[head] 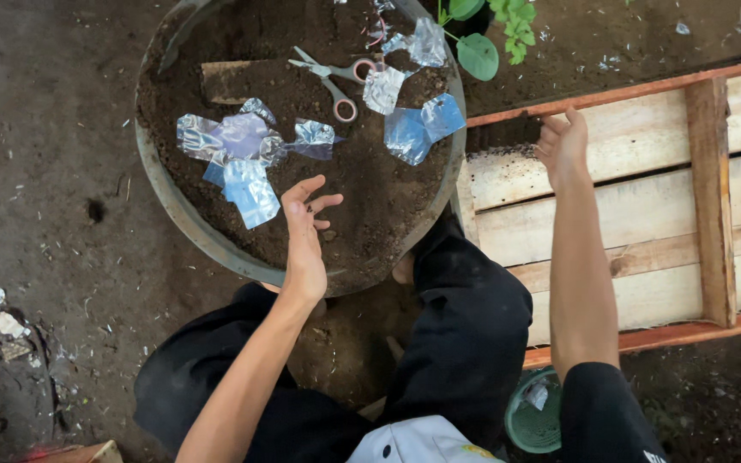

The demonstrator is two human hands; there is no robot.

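The left hand (306, 230) hovers over the near part of a round metal basin (173, 201) filled with dark soil (370, 189), fingers spread and loosely curled, palm turned inward, holding nothing. Just beside its fingertips, to the left, lies a crumpled piece of clear bluish plastic (250, 190), the nearest of several scraps scattered on the soil; more lie further back around a pair of scissors (336, 79) with pink-ringed handles, which rests flat on the soil, blades pointing left. A small wooden block (229, 79) lies half sunk near the basin's far left.

To pick up the near plastic cleanly, I judge it best to pinch it by a raised crease rather than scrape under it, since the loose soil would come along.

The right hand (563, 141) is well apart, open and empty, its fingers resting at the far edge of a wooden pallet (645, 197) beside the basin. Green seedling leaves (482, 47) stand beyond the basin's rim. A green plastic pot (535, 420) sits by the person's knee on the dirt floor (53, 171).
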